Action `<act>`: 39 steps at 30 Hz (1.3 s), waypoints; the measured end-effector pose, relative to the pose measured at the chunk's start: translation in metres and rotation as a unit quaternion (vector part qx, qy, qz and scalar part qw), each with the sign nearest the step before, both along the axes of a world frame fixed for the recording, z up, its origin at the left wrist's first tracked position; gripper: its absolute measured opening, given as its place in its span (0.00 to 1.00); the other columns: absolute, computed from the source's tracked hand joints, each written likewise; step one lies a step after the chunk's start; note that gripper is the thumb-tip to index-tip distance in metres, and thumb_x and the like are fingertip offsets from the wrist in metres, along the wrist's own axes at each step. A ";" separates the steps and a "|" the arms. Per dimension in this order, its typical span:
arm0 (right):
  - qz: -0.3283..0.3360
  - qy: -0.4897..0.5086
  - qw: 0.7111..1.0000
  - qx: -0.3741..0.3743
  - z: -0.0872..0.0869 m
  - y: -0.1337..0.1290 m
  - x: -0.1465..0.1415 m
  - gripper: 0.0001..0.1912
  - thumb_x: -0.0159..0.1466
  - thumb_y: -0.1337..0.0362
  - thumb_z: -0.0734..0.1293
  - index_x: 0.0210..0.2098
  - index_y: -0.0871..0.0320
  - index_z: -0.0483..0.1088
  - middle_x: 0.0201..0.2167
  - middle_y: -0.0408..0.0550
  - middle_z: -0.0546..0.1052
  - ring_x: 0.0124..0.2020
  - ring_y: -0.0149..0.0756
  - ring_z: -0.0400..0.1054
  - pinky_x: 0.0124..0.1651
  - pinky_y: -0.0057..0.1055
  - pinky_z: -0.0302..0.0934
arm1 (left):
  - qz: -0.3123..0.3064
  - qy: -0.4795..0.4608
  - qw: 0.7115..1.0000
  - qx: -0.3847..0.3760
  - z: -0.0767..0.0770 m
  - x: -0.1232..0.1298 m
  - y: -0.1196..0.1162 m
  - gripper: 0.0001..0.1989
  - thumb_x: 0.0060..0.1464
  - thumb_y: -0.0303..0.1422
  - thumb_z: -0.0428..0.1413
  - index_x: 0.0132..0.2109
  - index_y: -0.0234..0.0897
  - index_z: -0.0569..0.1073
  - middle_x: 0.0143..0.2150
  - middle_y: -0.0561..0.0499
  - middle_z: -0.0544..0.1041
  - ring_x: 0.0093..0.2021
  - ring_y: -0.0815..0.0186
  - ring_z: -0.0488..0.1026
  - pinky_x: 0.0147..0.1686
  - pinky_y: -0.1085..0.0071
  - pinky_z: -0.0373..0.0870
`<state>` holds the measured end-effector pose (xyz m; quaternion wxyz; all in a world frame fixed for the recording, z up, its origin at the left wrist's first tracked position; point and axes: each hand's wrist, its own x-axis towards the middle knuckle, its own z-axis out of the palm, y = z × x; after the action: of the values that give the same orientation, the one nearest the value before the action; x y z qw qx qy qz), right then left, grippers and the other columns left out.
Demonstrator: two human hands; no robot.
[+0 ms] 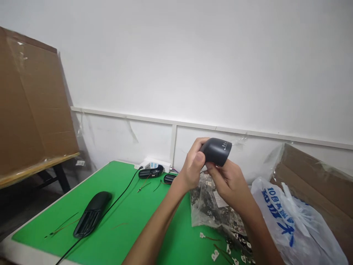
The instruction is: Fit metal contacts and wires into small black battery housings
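Above the table, I hold a black curved plastic housing point(216, 151) with small white marks near its wide end. My left hand point(191, 165) is closed around its left side, the thumb pressed along it. From below and the right, my right hand point(227, 180) grips it with bent fingers, some of them hidden. Beneath my hands lies a clear plastic bag point(202, 211) of small dark parts. Several small white pieces with wires point(215, 254) lie loose by the bag's front edge.
On the green mat lies a black housing, hollow side up point(89, 217), with a black cable point(121, 195) passing it. Similar housings point(150, 172) and a white power strip point(158, 164) are at the back. A white plastic bag point(295, 221) and cardboard box point(311, 173) stand right.
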<state>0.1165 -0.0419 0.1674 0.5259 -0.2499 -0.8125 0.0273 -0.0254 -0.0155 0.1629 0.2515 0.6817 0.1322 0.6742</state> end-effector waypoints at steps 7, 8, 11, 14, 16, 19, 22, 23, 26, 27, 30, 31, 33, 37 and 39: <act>0.001 -0.007 0.999 -0.035 -0.004 0.010 0.002 0.07 0.75 0.63 0.62 0.43 0.55 0.71 0.33 0.45 0.79 0.32 0.37 0.75 0.35 0.33 0.67 | -0.021 -0.006 1.000 0.001 -0.002 -0.002 0.007 0.33 0.67 0.60 0.47 0.56 0.36 0.77 0.52 0.40 0.77 0.53 0.52 0.74 0.54 0.60 0.69; 0.000 -0.010 0.999 -0.034 -0.003 0.011 0.002 0.07 0.75 0.63 0.62 0.43 0.55 0.70 0.33 0.46 0.79 0.32 0.37 0.75 0.35 0.33 0.67 | -0.024 -0.017 1.000 -0.008 -0.002 -0.001 0.009 0.33 0.66 0.61 0.48 0.55 0.36 0.77 0.53 0.40 0.78 0.54 0.51 0.74 0.55 0.59 0.69; -0.009 -0.018 1.000 -0.020 0.000 0.010 -0.002 0.07 0.76 0.63 0.61 0.42 0.55 0.69 0.35 0.46 0.79 0.35 0.37 0.75 0.37 0.32 0.67 | -0.062 -0.093 0.991 -0.073 -0.004 0.005 0.012 0.33 0.63 0.63 0.50 0.53 0.38 0.78 0.52 0.41 0.79 0.55 0.52 0.75 0.55 0.59 0.71; -0.031 -0.028 0.999 0.019 0.000 0.005 -0.005 0.05 0.75 0.62 0.62 0.44 0.55 0.67 0.37 0.47 0.78 0.37 0.37 0.75 0.39 0.32 0.67 | -0.112 -0.166 0.969 -0.148 -0.006 0.014 0.011 0.37 0.59 0.67 0.50 0.49 0.37 0.78 0.47 0.41 0.81 0.53 0.51 0.77 0.50 0.59 0.75; -0.056 -0.041 0.996 0.051 -0.001 0.002 -0.006 0.05 0.75 0.61 0.63 0.45 0.56 0.67 0.37 0.48 0.78 0.36 0.38 0.74 0.38 0.33 0.66 | -0.121 -0.188 0.957 -0.182 -0.006 0.019 0.009 0.39 0.56 0.69 0.49 0.44 0.37 0.78 0.45 0.40 0.82 0.53 0.49 0.77 0.47 0.58 0.76; -0.096 -0.058 0.990 0.089 -0.001 -0.001 -0.005 0.04 0.74 0.63 0.61 0.43 0.56 0.66 0.35 0.49 0.78 0.34 0.38 0.74 0.35 0.33 0.64 | -0.112 -0.207 0.953 -0.191 -0.006 0.024 0.006 0.39 0.52 0.70 0.50 0.41 0.37 0.78 0.45 0.40 0.82 0.55 0.47 0.77 0.49 0.55 0.77; -0.102 -0.068 0.987 0.108 0.000 -0.002 -0.002 0.03 0.74 0.65 0.61 0.43 0.56 0.66 0.35 0.49 0.78 0.34 0.39 0.74 0.35 0.34 0.63 | -0.109 -0.220 0.953 -0.177 -0.007 0.026 0.005 0.39 0.51 0.70 0.50 0.42 0.37 0.78 0.45 0.39 0.82 0.56 0.46 0.77 0.52 0.53 0.76; -0.101 -0.068 0.986 0.114 0.000 -0.001 -0.001 0.03 0.74 0.65 0.61 0.44 0.56 0.66 0.36 0.49 0.79 0.35 0.39 0.74 0.36 0.34 0.63 | -0.106 -0.224 0.954 -0.169 -0.007 0.026 0.005 0.39 0.51 0.71 0.51 0.42 0.37 0.77 0.45 0.39 0.82 0.56 0.46 0.77 0.53 0.53 0.75; -0.114 -0.082 0.979 0.145 0.001 -0.001 -0.001 0.06 0.75 0.65 0.59 0.44 0.57 0.67 0.35 0.50 0.78 0.35 0.40 0.73 0.36 0.35 0.61 | -0.093 -0.224 0.960 -0.143 -0.006 0.026 0.005 0.39 0.51 0.71 0.51 0.44 0.37 0.77 0.45 0.40 0.81 0.55 0.47 0.77 0.54 0.53 0.74; -0.124 -0.093 0.975 0.158 0.001 0.000 -0.001 0.08 0.75 0.65 0.58 0.42 0.57 0.67 0.33 0.50 0.77 0.34 0.40 0.71 0.35 0.36 0.60 | -0.090 -0.218 0.962 -0.135 -0.006 0.025 0.005 0.39 0.52 0.71 0.51 0.45 0.37 0.76 0.45 0.40 0.81 0.55 0.47 0.77 0.54 0.54 0.74; -0.144 -0.124 0.963 0.193 0.000 0.002 -0.002 0.13 0.75 0.67 0.56 0.35 0.55 0.66 0.28 0.48 0.73 0.30 0.39 0.65 0.32 0.37 0.55 | -0.093 -0.197 0.969 -0.114 -0.007 0.023 0.006 0.40 0.54 0.70 0.49 0.49 0.37 0.76 0.45 0.40 0.80 0.53 0.48 0.77 0.53 0.55 0.74; -0.146 -0.128 0.960 0.201 0.000 0.003 -0.003 0.13 0.75 0.68 0.56 0.34 0.55 0.65 0.27 0.48 0.71 0.29 0.39 0.63 0.32 0.37 0.53 | -0.098 -0.193 0.970 -0.108 -0.008 0.022 0.007 0.40 0.54 0.70 0.49 0.50 0.37 0.76 0.45 0.40 0.80 0.52 0.49 0.77 0.52 0.55 0.74; -0.142 -0.129 0.958 0.213 0.000 0.005 -0.003 0.14 0.74 0.69 0.56 0.32 0.54 0.64 0.26 0.47 0.70 0.28 0.38 0.61 0.31 0.37 0.52 | -0.108 -0.187 0.972 -0.095 -0.011 0.020 0.009 0.40 0.56 0.69 0.48 0.52 0.36 0.75 0.46 0.40 0.80 0.51 0.49 0.77 0.51 0.56 0.74; -0.124 -0.121 0.962 0.210 0.000 0.006 -0.002 0.13 0.73 0.70 0.57 0.32 0.54 0.64 0.27 0.47 0.70 0.28 0.38 0.60 0.31 0.36 0.51 | -0.114 -0.166 0.977 -0.076 -0.017 0.019 0.013 0.39 0.58 0.68 0.48 0.53 0.37 0.75 0.46 0.41 0.80 0.52 0.49 0.77 0.50 0.57 0.74; -0.123 -0.121 0.964 0.204 -0.001 0.007 -0.001 0.13 0.73 0.70 0.57 0.32 0.54 0.64 0.27 0.47 0.70 0.28 0.38 0.61 0.31 0.37 0.52 | -0.103 -0.161 0.978 -0.081 -0.019 0.020 0.014 0.39 0.58 0.68 0.48 0.54 0.37 0.75 0.48 0.40 0.80 0.53 0.48 0.76 0.52 0.56 0.74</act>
<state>0.1159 -0.0351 0.1669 0.4632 -0.2368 -0.8213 -0.2342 -0.0051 -0.0017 0.1436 0.3920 0.5514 0.0730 0.7328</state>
